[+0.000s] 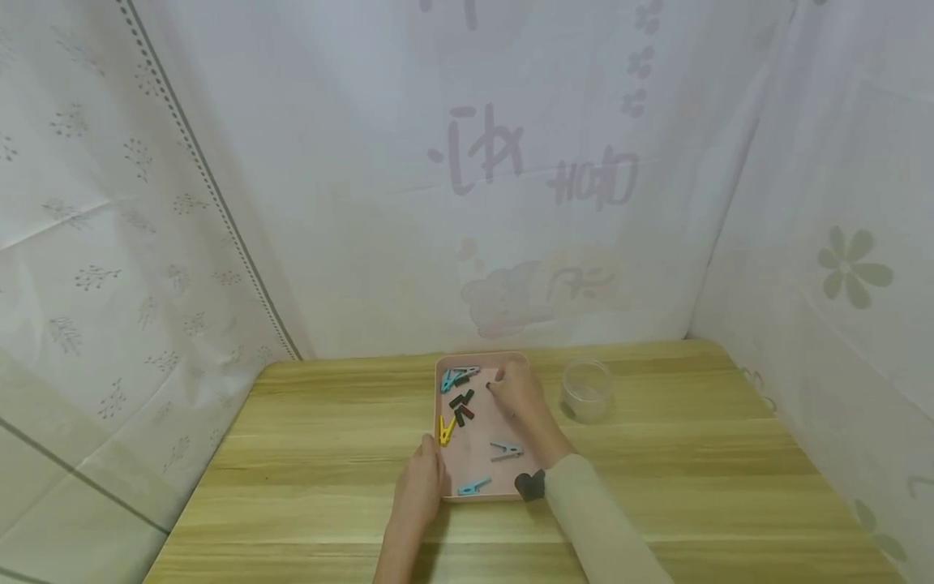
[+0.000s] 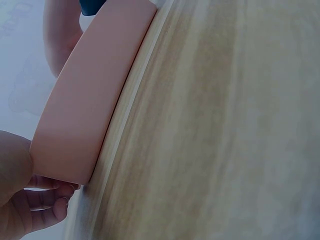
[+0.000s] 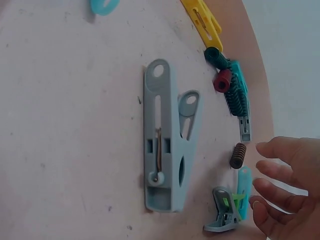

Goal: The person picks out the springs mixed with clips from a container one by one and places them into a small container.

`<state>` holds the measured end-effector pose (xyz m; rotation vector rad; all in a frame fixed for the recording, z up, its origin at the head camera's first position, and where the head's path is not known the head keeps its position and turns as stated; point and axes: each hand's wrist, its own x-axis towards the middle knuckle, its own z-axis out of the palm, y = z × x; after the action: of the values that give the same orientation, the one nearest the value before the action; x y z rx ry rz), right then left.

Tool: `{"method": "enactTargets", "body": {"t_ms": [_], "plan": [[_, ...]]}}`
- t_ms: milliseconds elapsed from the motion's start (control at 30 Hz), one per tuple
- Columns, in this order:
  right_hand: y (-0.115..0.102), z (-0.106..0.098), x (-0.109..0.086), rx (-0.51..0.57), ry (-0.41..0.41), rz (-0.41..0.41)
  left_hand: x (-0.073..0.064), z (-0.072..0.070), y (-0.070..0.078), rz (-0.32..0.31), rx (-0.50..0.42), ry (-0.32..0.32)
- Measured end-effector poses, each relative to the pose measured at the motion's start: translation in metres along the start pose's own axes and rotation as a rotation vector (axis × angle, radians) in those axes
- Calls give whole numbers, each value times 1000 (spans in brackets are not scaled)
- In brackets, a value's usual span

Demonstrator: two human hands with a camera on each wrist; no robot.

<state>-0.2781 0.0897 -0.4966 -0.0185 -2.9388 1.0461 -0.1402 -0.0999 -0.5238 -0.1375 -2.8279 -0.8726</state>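
Note:
A shallow pink tray (image 1: 477, 470) lies on the wooden table. My left hand (image 1: 419, 480) grips its near left side; the left wrist view shows curled fingers (image 2: 45, 205) at a tray corner. My right hand (image 1: 520, 393) reaches into the far right part. In the right wrist view its fingers are spread, one fingertip close beside a brown ribbed cylinder (image 3: 238, 155). A grey clothespin (image 3: 159, 135) lies nearest that camera. Along the tray's left side are dark green cylinders (image 1: 457, 401), a red cylinder (image 1: 467, 412) and a yellow clothespin (image 1: 446, 430).
A clear round jar (image 1: 586, 389) stands right of the tray, with a small dark thing (image 1: 567, 410) low in it. Blue clothespins lie at the tray's far left (image 1: 450, 380) and near end (image 1: 474, 486). White printed curtains (image 1: 365, 203) enclose the table.

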Motion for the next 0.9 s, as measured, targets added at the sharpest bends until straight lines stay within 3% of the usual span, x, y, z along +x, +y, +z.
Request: {"method": "enactTargets", "body": {"t_ms": [633, 900], "plan": [[3, 12, 6, -126, 1, -65, 2, 1, -2, -12, -20, -22], [2, 10, 4, -126, -29, -46, 0, 1, -3, 45, 25, 12]]}}
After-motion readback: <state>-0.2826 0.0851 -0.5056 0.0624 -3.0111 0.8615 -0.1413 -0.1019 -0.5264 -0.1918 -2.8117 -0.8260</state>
